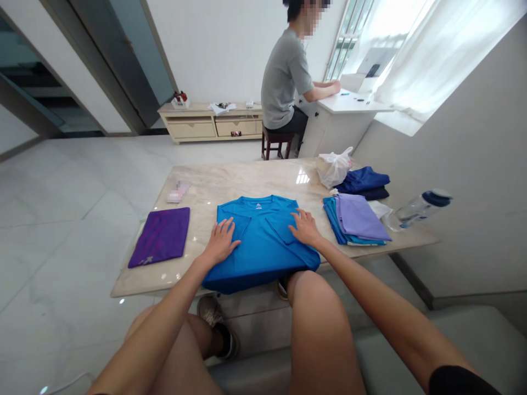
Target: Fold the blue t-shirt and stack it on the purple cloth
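Note:
A blue T-shirt (259,241) lies on the marble-topped table (263,175), its collar toward the far side and both sleeves turned inward over the body. The lower end hangs over the near table edge. On the shirt's left side rests my left hand (221,240), fingers spread and lying flat. My right hand (305,226) touches the shirt's right edge near the shoulder, its fingers apart. Neither hand grips the cloth. Left of the shirt lies a folded purple garment (161,236).
On the right are folded lavender and blue clothes (358,216), dark blue clothes (364,181), a white plastic bag (334,167) and a clear water bottle (415,211). Beyond, a person in grey (284,79) sits at a white desk (346,104). A low cabinet (191,129) stands against the wall.

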{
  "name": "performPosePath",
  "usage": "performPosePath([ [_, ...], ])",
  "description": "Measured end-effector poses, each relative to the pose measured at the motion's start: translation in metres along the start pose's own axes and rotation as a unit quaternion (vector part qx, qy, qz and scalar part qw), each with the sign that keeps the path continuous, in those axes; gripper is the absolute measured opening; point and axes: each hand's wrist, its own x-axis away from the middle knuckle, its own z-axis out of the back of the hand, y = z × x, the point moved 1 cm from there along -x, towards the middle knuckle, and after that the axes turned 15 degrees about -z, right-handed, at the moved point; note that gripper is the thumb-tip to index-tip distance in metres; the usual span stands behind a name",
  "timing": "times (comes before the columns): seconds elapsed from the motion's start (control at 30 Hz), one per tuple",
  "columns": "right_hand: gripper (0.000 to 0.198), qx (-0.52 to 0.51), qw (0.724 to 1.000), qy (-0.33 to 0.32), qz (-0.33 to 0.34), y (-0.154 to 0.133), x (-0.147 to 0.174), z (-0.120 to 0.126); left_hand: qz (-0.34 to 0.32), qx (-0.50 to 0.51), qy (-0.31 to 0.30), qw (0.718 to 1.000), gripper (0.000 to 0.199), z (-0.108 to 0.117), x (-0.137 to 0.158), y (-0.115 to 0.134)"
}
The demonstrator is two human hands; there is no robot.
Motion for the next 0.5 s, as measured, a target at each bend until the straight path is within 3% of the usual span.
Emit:
performPosePath([
  [0.1,0.049,-0.083,0.991,0.009,-0.101,0.009,-0.034,0.029,0.134,0.086,0.108,0.981,0.050,0.023,-0.026,-0.032],
  [0.2,0.039,-0.106,0.981,-0.019,-0.160,0.020,-0.073,0.042,0.263,0.166,0.142,0.940,0.051,0.035,-0.054,-0.071],
  [0.33,0.028,-0.128,0.971,-0.061,-0.193,0.034,-0.110,0.036,0.307,0.214,0.117,0.920,0.048,0.032,-0.077,-0.112],
  [0.4,0.028,-0.143,0.965,-0.090,-0.199,0.037,-0.121,0.030,0.308,0.241,0.097,0.915,0.040,0.030,-0.084,-0.124],
  [0.5,0.035,-0.163,0.956,-0.141,-0.197,0.034,-0.131,0.025,0.301,0.283,0.042,0.910,0.048,0.035,-0.090,-0.134],
])
